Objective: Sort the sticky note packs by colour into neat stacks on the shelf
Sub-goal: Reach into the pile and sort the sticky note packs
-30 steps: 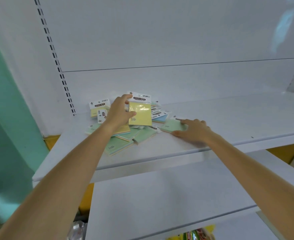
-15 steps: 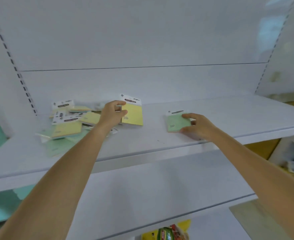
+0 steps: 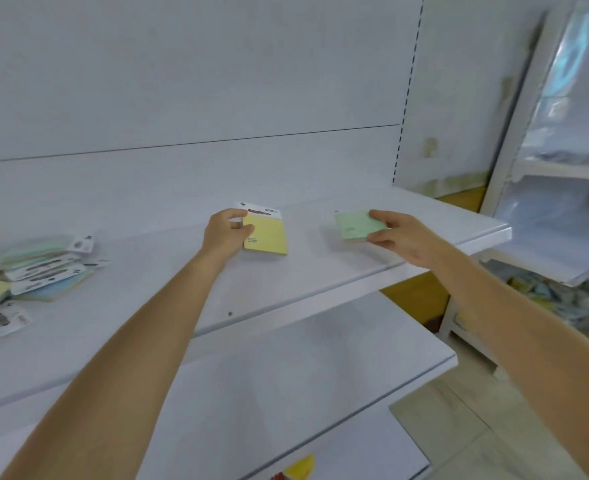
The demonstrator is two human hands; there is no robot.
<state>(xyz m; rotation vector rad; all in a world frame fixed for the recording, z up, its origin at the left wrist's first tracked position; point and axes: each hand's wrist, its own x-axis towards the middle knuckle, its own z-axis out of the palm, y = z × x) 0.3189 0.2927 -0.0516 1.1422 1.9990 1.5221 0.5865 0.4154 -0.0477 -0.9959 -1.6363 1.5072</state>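
Two hands grip packs: left hand [image 3: 229, 232] pinches yellow pack [image 3: 266, 235], right hand [image 3: 404, 237] green pack [image 3: 354, 226]. Green sits near shelf [image 3: 321, 282] edge; careless release could drop it.

Left hand [image 3: 225, 232]: holds the yellow pack [image 3: 267, 237] by its left edge, thumb on top.
Right hand [image 3: 404, 237]: holds the green pack [image 3: 355, 226] by its right side.
Two packs: apart from each other, low over the white shelf [image 3: 321, 271].
Pile [image 3: 36, 271]: yellow, green and blue packs, all mixed up, far left on the shelf.
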